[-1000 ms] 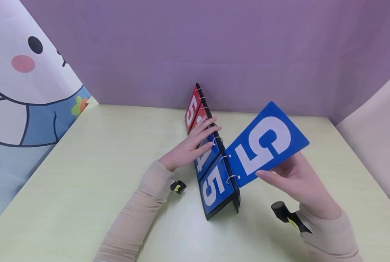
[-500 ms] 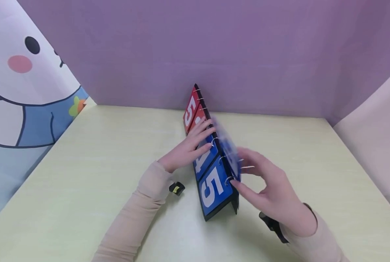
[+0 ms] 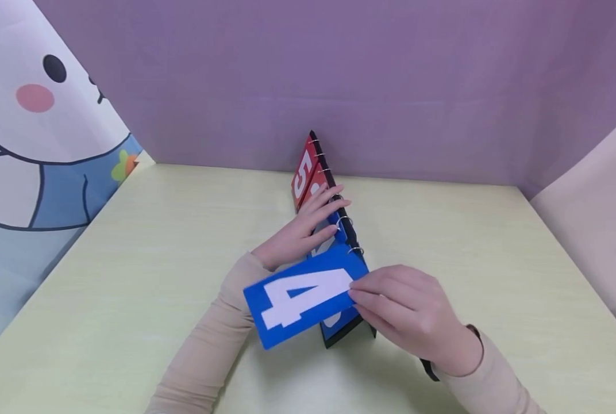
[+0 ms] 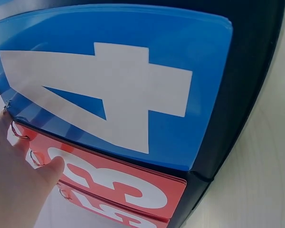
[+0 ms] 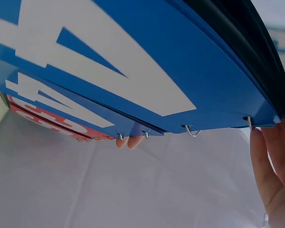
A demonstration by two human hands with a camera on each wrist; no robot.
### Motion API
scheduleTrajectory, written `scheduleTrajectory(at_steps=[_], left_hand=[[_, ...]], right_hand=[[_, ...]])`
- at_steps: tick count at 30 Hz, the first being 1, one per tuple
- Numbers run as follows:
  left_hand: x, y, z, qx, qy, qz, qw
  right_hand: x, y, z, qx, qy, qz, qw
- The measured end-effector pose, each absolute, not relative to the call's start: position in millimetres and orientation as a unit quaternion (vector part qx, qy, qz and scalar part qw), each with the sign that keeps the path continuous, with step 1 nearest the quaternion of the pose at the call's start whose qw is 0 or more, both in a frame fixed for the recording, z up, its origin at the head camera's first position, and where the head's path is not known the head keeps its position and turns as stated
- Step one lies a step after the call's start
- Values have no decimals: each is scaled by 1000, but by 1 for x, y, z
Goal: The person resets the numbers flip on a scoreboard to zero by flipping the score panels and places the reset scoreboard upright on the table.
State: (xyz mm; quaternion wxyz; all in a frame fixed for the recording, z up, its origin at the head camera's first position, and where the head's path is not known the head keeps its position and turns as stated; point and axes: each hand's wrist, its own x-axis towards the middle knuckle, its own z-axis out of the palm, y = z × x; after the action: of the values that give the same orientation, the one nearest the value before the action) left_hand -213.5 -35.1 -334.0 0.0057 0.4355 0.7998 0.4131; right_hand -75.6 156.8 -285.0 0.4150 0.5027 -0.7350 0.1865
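Observation:
A tabletop flip scoreboard (image 3: 346, 231) stands tent-like, its ringed ridge running away from me. My left hand (image 3: 304, 231) rests over the ridge near the middle, fingers extended; its thumb lies by a red 3 card (image 4: 107, 183) in the left wrist view. My right hand (image 3: 414, 310) pinches a blue number card (image 3: 308, 299) marked 4 near its ringed edge. That card sticks out leftward, covering most of the blue card beneath. In the right wrist view, the right fingers (image 5: 260, 161) are at a metal ring (image 5: 250, 122).
Red cards (image 3: 303, 172), one showing a 5, hang at the scoreboard's far end. The pale tabletop (image 3: 194, 230) surrounds it. Behind stands a purple backdrop (image 3: 339, 86), with a cartoon-printed cloth (image 3: 34, 144) at left.
My right hand has let a raised blue 5 card drop on the right side and moved left to the ridge. A blue 4 card now extends over the left side. My left hand has stayed put.

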Motion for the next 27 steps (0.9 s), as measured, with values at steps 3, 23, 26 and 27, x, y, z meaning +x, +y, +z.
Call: scheduleTrajectory(at_steps=[3,23,26,27], left_hand=[[-213,-34,-334,430,800,419,4],[-212,-33,-336,422,798,431,25],[-212,-32,-335,422,798,430,24],[-212,-32,-334,422,798,430,23]], right_hand=[[-72,156,-284,518,-737,158,403],[-62,156,-286,526,-810,18,260],[-61,156,-286,519,-816,12,254],[-61,156,-286,519,-816,10,254]])
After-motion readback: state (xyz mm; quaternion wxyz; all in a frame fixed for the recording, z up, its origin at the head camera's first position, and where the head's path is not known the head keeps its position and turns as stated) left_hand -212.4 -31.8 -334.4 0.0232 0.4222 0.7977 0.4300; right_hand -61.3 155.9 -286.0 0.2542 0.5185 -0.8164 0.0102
